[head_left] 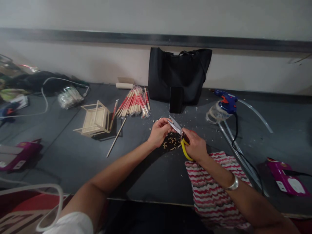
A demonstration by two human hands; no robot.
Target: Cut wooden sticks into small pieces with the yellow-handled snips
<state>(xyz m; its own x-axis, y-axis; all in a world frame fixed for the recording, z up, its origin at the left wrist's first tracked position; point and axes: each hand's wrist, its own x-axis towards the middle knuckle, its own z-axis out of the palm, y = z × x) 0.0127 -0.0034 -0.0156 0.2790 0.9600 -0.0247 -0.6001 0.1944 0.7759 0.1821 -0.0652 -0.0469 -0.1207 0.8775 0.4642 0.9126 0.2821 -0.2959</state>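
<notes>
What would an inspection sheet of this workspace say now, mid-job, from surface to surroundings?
Surface: dark grey tabletop, with scattered small pale fragments.
Job's things: yellow-handled metal scissors, blades parted; short pale cut pieces beneath.
Clutter: beige thin-stick frame; pale sticks with red-marked wrapping; black handled bag; dark rectangular phone before it; red-and-white striped cloth beneath the right forearm.
Hands: bare left hand pinched beside the blades, any held piece unclear; bare right hand grips the scissors.
Cables: thin black cord from the blue glue gun; thin white cord far left.
Surroundings: pale wall, dark horizontal rail.
</notes>
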